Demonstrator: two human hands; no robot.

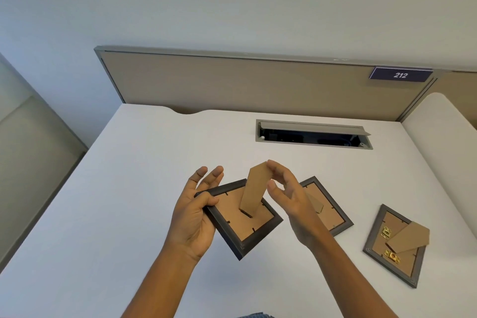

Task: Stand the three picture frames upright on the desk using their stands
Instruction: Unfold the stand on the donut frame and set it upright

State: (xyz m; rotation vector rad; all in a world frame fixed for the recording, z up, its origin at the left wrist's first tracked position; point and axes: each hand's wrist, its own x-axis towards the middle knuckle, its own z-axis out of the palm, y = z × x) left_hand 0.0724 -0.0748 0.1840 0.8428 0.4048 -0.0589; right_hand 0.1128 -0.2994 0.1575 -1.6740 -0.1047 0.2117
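Two bare forearms reach in from the near edge over a white counter (pixel 129 188). Three dark-edged picture frames are in view, all showing their brown backs.

The first frame (pixel 242 222) is lifted off the counter, near the centre, turned like a diamond with its back facing up. The left hand (pixel 193 217) holds it by its left corner: the thumb presses on the rim, the other fingers spread loosely behind. Its brown cardboard stand (pixel 254 188) is swung up from the back, pointing far and upward. The right hand (pixel 286 193) has its grip narrow, fingertips touching the stand's far tip and the thumb just beside its right edge; whether the thumb touches cannot be told.

The second frame (pixel 326 206) lies flat on the counter just behind the right hand, partly hidden by it, its stand folded down.

The third frame (pixel 395 245) lies flat well to the right, near the counter's right edge. Its stand (pixel 410 237) lies angled across the back. Two small gold metal hangers (pixel 386 233) sit on its backing.

Farther back, one long grey cable slot (pixel 313 134) is set into the counter, its lid raised. Behind it runs a tan partition panel (pixel 245 82). At the panel's right end hangs one dark blue sign (pixel 400 74) with white numerals reading "212". Above is a plain pale wall.
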